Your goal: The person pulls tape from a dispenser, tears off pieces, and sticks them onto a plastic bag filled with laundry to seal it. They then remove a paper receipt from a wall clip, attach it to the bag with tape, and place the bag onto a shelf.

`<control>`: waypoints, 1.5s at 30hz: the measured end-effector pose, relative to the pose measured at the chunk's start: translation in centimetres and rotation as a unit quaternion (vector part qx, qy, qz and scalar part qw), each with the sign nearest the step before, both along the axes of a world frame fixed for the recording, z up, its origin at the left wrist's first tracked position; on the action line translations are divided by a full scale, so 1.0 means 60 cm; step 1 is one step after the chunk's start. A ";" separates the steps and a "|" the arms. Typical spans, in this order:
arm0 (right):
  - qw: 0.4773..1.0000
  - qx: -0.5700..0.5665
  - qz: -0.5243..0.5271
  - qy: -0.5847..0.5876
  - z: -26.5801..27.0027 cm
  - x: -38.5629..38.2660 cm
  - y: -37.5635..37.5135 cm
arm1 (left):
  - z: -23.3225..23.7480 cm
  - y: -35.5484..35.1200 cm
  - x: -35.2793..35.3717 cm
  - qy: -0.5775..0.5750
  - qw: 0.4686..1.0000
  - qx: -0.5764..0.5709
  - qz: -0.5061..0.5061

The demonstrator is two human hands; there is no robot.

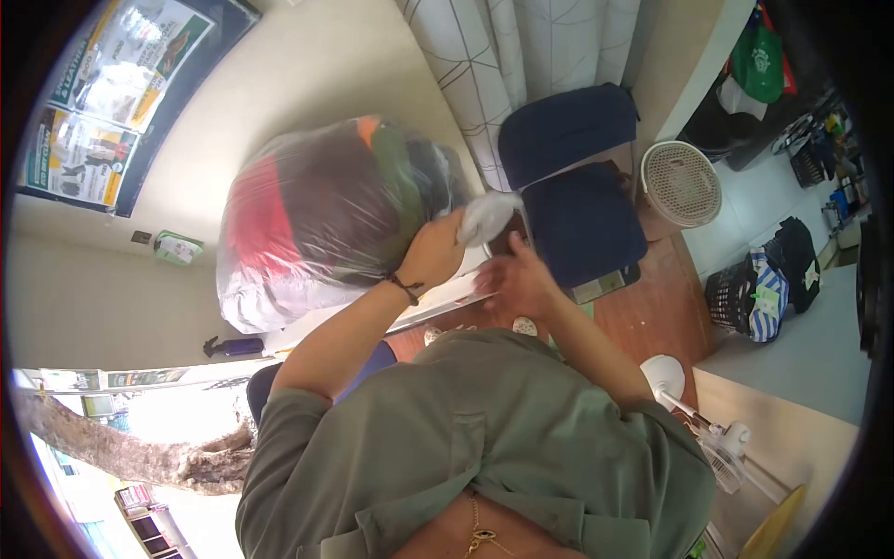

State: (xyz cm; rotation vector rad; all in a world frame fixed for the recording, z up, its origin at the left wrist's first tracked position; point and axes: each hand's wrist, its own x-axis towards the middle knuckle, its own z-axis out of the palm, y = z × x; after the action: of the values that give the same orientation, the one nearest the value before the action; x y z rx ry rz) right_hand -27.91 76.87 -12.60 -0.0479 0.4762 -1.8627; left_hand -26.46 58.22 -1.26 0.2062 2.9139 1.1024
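Note:
A large clear plastic bag (pixel 326 205) full of red, dark, green and orange cloth stands on a white surface against the wall. My left hand (pixel 436 250), with a dark bracelet at the wrist, is closed round the bag's gathered neck (pixel 489 219), whose bunched plastic sticks out past the fingers to the right. Just below and right of that neck, my right hand (pixel 517 281) is held with its fingers apart, and nothing shows in it.
A dark blue chair (pixel 582 224) stands beyond my hands, before a patterned curtain (pixel 466 74). Right of it is a lidded basket (pixel 682 184). A black basket (pixel 731 300) and a fan (pixel 722 443) are farther right. A dark bottle (pixel 237 347) lies at left.

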 end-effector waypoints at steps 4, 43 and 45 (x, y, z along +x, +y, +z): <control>0.975 -0.145 0.143 -0.094 0.071 0.012 -0.082 | -0.003 0.025 -0.008 0.018 0.995 -0.039 0.085; -0.075 0.062 -0.095 0.991 0.152 -0.149 -0.083 | 0.015 -0.107 0.112 0.413 0.817 -0.268 0.299; -0.081 0.030 -0.131 0.988 0.157 -0.156 -0.074 | 0.011 -0.084 0.117 0.451 0.819 -0.332 0.124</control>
State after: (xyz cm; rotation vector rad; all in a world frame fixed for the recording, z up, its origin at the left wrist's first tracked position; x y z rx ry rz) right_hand -37.25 72.45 -3.15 1.9143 -1.4900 -0.0400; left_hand -19.46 53.20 -0.59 0.4223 4.0128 -0.2216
